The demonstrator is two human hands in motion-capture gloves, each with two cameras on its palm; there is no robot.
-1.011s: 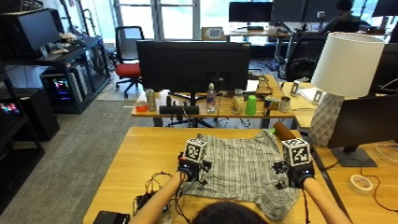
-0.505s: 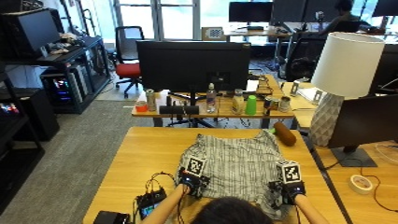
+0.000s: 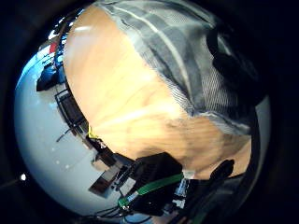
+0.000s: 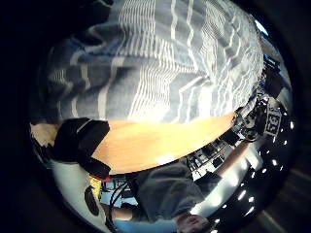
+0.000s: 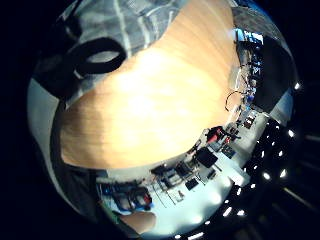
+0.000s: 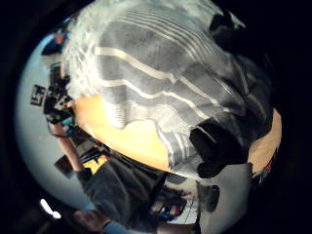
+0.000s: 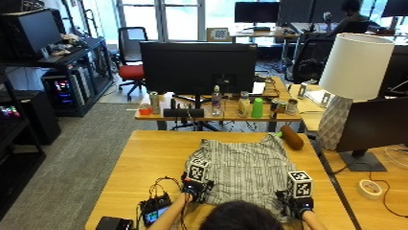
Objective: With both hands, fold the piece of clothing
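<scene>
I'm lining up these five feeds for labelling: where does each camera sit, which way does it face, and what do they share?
Outside view: above and behind the person's head, facing the striped garment on the wooden table; left hand and right hand show.
Left little-finger view: at the palm, facing table and garment edge.
Left thumb view: at the palm, facing the garment close up; gloved fingers show.
Right little-finger view: facing mostly table.
Right thumb view: facing the garment; fingers curl on it.
All share garment and table.

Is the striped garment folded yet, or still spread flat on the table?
Spread flat. The striped garment lies open across the wooden table, with the left hand and right hand gripping its near edge.
</scene>
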